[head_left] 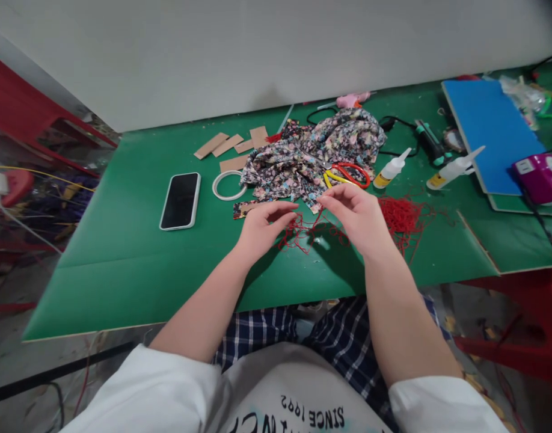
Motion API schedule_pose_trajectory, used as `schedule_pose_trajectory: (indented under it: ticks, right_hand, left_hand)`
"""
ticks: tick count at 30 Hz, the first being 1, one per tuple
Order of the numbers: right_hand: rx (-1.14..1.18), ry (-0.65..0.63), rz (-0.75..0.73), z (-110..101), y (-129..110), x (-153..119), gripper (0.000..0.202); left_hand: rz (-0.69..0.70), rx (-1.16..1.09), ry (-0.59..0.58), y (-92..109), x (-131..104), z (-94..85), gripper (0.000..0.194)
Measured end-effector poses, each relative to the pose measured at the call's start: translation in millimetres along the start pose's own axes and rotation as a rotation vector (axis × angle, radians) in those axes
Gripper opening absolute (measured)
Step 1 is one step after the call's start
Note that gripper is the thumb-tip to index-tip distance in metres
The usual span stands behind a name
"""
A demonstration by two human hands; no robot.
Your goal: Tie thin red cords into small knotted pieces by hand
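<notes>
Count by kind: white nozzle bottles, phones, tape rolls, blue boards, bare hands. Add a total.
White nozzle bottles: 2
Phone: 1
Tape roll: 1
Blue board: 1
Bare hands: 2
Total: 7

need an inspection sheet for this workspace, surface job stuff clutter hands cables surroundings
surface: green table, small specks, visible seam at right
job's things: red thread in a pile, more tangled between the hands; floral cloth bunched, scissors on it
clutter: phone, tape roll, cardboard pieces, two bottles, blue board
left hand: beside the thread, thumb and forefinger apart
right hand: pinching red thread
cables: black cord by purple box
surroundings: pale wall, red stool, scraps on floor
</notes>
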State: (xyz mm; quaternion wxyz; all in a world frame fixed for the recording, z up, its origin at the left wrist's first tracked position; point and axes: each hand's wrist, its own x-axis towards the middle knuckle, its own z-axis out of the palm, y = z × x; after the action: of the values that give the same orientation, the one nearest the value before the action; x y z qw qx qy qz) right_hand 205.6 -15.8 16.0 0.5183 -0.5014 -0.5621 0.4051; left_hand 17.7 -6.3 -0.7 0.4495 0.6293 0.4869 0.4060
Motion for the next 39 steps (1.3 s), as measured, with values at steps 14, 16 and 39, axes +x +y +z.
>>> schedule_pose_trajectory:
  ticks: [14,16,39]
  right_hand:
    - [-0.3,-0.295,0.02,15,0,-4,0.013]
    - [-0.295,-0.261,0.016,13,0,-4,0.013]
    - [-0.716,-0.057,-0.819,25,11,-7,0.014]
  left_hand:
    - [-0.094,-0.395,-0.034,-6,-3,-1.1,0.05]
    - [-0.101,-0.414,-0.038,-7,-3,-1.5,0.052]
    - [-0.3,-0.62,0.045,-2,-2,-3.3,0.055]
